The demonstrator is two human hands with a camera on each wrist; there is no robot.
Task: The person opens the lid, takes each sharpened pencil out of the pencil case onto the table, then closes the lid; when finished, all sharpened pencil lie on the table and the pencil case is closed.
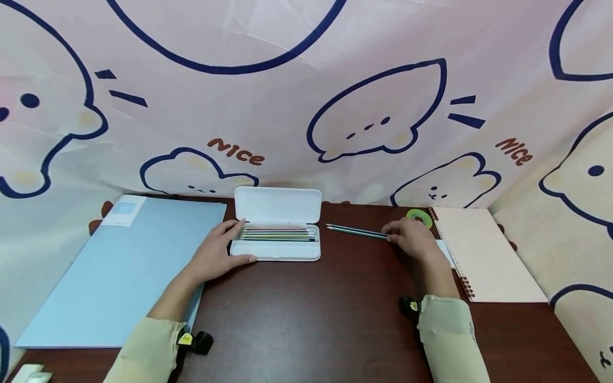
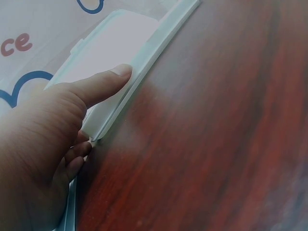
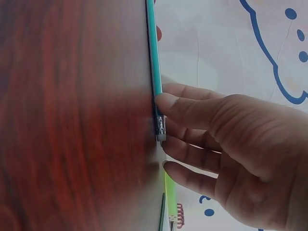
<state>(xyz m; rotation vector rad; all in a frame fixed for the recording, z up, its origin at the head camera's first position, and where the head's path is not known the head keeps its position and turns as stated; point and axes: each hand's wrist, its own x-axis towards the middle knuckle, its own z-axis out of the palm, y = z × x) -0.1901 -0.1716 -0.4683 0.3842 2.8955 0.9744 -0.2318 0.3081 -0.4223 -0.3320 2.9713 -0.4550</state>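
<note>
A white pencil case [image 1: 275, 252] lies with its lid raised at the back, and several pencils [image 1: 278, 234] rest lengthwise inside. My left hand [image 1: 216, 254] grips the left end of the case, thumb on the front edge in the left wrist view and fingers round the side. To the right of the case, a teal pencil [image 1: 356, 231] points its tip toward it. My right hand [image 3: 231, 130] pinches this pencil close to its metal-banded eraser end. A dark strip runs alongside the pencil; whether it is a second pencil or a shadow, I cannot tell.
A large light-blue folder [image 1: 119, 276] covers the table's left side. On the right lie a spiral notebook [image 1: 488, 255] and a green ring-shaped roll [image 1: 419, 217], just behind my right hand. A patterned curtain [image 1: 287, 117] stands along the back. A white object [image 1: 32, 374] sits at the lower left.
</note>
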